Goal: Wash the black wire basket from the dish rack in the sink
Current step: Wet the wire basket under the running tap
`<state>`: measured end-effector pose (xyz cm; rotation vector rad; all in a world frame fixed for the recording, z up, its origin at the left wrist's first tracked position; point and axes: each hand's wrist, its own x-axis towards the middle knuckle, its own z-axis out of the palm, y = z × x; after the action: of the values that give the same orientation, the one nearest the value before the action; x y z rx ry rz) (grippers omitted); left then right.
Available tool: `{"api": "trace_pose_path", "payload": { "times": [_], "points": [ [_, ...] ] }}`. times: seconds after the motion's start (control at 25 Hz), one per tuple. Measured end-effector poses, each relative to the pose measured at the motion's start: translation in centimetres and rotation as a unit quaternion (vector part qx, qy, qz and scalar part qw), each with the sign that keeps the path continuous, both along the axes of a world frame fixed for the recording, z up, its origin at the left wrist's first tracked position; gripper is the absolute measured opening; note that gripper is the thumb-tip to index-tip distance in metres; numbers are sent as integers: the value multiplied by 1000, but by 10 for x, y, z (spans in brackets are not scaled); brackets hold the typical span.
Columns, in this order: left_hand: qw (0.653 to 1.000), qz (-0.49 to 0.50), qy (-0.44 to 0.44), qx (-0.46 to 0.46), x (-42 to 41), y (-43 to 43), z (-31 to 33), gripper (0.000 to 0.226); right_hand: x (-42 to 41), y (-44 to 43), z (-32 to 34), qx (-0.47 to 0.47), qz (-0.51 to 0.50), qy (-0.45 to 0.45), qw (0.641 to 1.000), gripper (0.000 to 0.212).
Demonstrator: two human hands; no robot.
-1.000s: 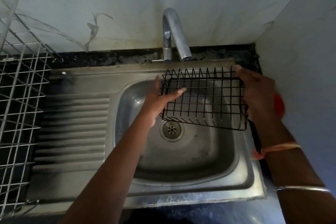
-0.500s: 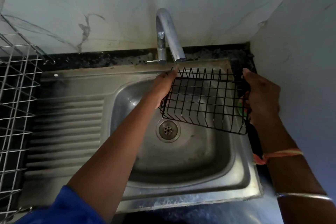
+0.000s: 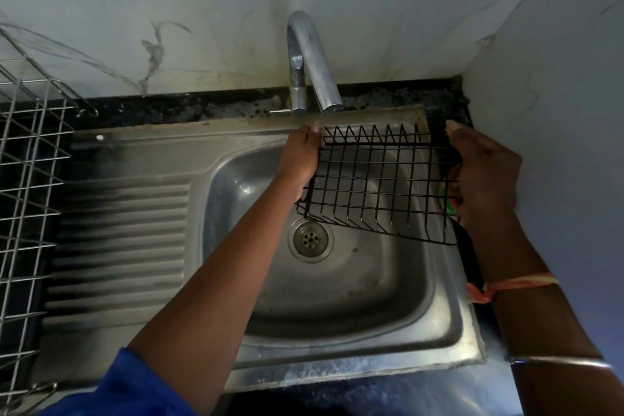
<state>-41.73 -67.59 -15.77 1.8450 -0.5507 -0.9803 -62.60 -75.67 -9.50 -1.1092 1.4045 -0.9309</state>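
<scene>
Fingers (image 3: 313, 132) of the left hand (image 3: 299, 162) are curled round the left rim of the basket (image 3: 381, 179). Those of the right hand (image 3: 486, 176) are wrapped round its right rim, with the thumb laid at the far corner. The basket is held tilted over the sink (image 3: 337, 378), apparently clear of its floor, just above and right of the drain (image 3: 310, 239). Its far left corner is placed under the tap (image 3: 312, 57). A thin stream (image 3: 323, 123) is seen falling on that corner, beside the left fingertips. The rack (image 3: 30, 179) stands well apart on the left. A green and orange object (image 3: 450, 204), partly hidden behind the right hand, cannot be identified.

Step in hand, as judged: rinsing. Only one corner is being wetted, so the basket should be passed slowly from side to side under the stream. It should then be turned over so that the underside and the upright prongs are reached. A tilt toward the basin is advised, so that water is shed there and not onto the wall. Wet coated wire is likely to be slippery, so a grip at opposite rims is recommended. The flow appears weak, and a fuller opening may be needed.
</scene>
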Motion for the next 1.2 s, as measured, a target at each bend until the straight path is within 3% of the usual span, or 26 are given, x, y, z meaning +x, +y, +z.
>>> {"api": "trace_pose_path", "payload": {
  "times": [0.12,0.2,0.36,0.48,0.6,0.64,0.76,0.92,1.04,1.12,1.2],
  "points": [
    [995,-91,24,-37,1,12,-14,27,0,-1,2,-4,-13,-11,1000,24],
    [991,-110,47,-61,2,17,-19,46,-1,-2,2,2,-11,-8,1000,24],
    [996,8,-67,-60,7,11,-14,38,5,2,2,11,3,-6,1000,21],
    [998,28,-53,-36,14,9,-10,43,14,2,1,13,8,-11,1000,21],
    [1000,-6,16,-8,16,13,-8,83,23,-1,-1,3,22,-24,999,23],
    [1000,-6,13,-13,16,15,-10,86,25,-1,-2,-3,29,-21,999,24],
    [998,23,-43,-36,9,20,-9,60,29,-2,1,-14,41,-28,999,22],
    [995,31,-67,-62,3,21,-16,57,30,-4,11,-24,57,-24,998,17],
    [993,81,-81,-20,7,17,-28,44,33,5,13,-26,51,-27,998,18],
    [990,98,-99,27,1,15,-26,47,38,11,13,-21,53,-30,998,17],
    [989,85,-95,79,-12,16,-27,69,44,15,17,-37,72,-20,996,15]
  ]
}}
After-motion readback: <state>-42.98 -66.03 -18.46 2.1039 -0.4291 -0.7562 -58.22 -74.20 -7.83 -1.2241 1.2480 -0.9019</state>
